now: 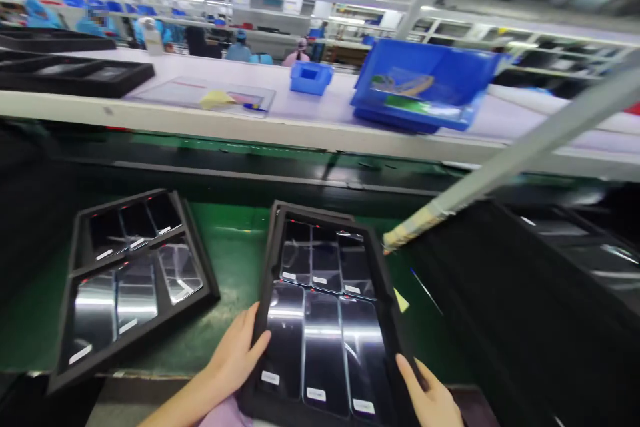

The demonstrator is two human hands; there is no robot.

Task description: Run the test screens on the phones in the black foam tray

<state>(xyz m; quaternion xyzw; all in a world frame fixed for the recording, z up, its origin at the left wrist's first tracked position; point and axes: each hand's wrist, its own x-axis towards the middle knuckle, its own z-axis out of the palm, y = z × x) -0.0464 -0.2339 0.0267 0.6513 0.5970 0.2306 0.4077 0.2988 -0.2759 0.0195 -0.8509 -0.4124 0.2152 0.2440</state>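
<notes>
A black tray (274,240) filled with several glossy dark panels lies lengthwise in front of me, over the near edge of the green belt (235,260). My left hand (235,353) grips the tray's left rim near its close end, thumb resting on a panel. My right hand (430,397) grips the tray's right rim at the near corner. Each panel carries a small white label at its near end. A second black tray (195,267) with similar panels rests on the belt to the left, untouched.
A grey slanted pole (525,147) crosses from upper right down to the belt. More black trays (575,247) are stacked at right. Across the belt, a white bench (300,120) holds two blue bins (425,87), a yellow cloth (215,100) and black trays (75,73). Workers in blue sit far behind.
</notes>
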